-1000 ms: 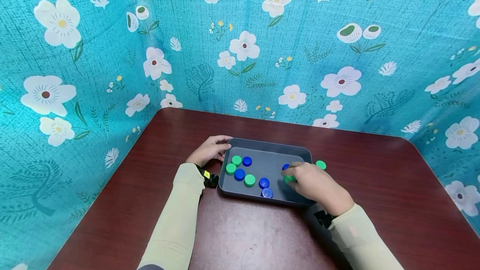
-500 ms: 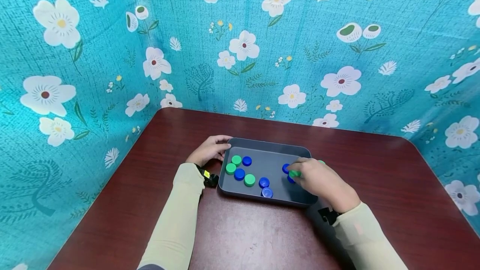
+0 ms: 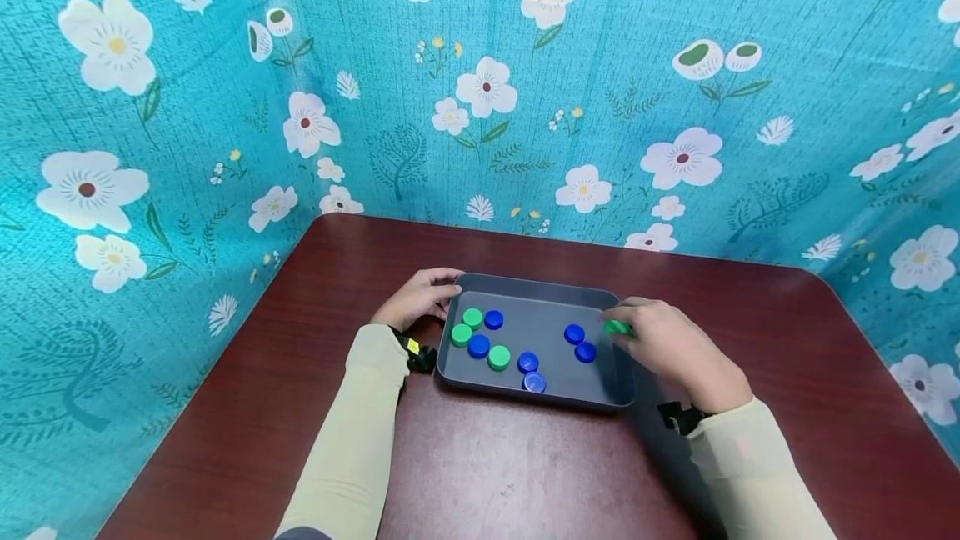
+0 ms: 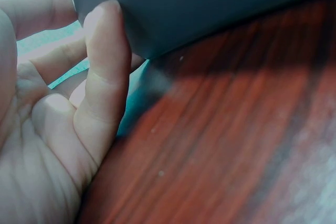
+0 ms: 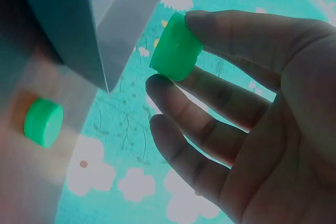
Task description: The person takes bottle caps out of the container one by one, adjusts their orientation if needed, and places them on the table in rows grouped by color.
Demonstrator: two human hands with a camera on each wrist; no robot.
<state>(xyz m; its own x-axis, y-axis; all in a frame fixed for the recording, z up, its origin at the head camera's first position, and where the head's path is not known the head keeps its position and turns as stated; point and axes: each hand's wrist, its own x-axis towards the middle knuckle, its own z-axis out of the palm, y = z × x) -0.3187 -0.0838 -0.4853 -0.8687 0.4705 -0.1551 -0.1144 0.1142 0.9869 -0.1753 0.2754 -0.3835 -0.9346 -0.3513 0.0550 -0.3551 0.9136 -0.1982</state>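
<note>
A dark grey rectangular tray [image 3: 517, 286] lies on the table. My left hand [image 3: 416, 300] holds its far left corner, the thumb [image 4: 107, 51] against the outer wall and the other fingers round the corner. My right hand [image 3: 671, 344] pinches a green bottle cap [image 5: 177, 48] between thumb and fingertips, raised over the tray's right rim. Inside the tray, two blue caps [image 3: 585, 352] sit on the right. Blue and green caps [image 3: 498, 357] lie scattered on its left and middle. Another green cap [image 5: 43, 123] rests on the table outside the tray, hidden behind my hand in the head view.
The dark red wooden table [image 3: 525, 473] extends around the tray. A blue flowered cloth [image 3: 480, 148] hangs behind the table and along its sides. A black strap camera [image 3: 682, 417] sits on my right wrist.
My right hand has lifted the green cap from the tray's right part and carried it right, to the rim, uncovering two blue caps. The left hand stays on the corner.
</note>
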